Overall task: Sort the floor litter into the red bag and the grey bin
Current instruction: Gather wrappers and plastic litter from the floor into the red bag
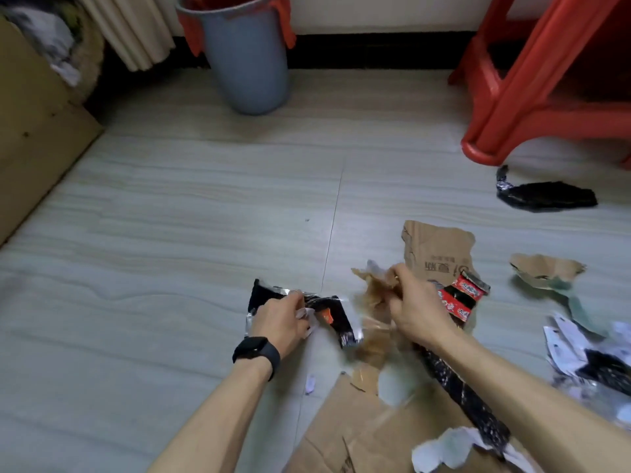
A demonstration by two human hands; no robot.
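Left edge: tan cardboard box (30, 131) walls off that side. Far centre-left against the wall: grey bin (249, 70), upright, with the red bag (289, 29) lining it, flaps over the rim. Wide bare floor (170, 216) lies between bin and hands. Left hand (281, 322): fingers curled around a crumpled black-and-silver foil wrapper (327, 310), low near the floor. Just beside it, right hand (416, 312): fingers clamped on crumpled brown paper scraps (374, 293), blurred. Behind: torn cardboard piece (437, 250), red snack wrapper (461, 295). Far right: red stool (512, 97), black wrapper (546, 196) near its leg.

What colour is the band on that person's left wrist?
Black; the wristband shows best in the head view.
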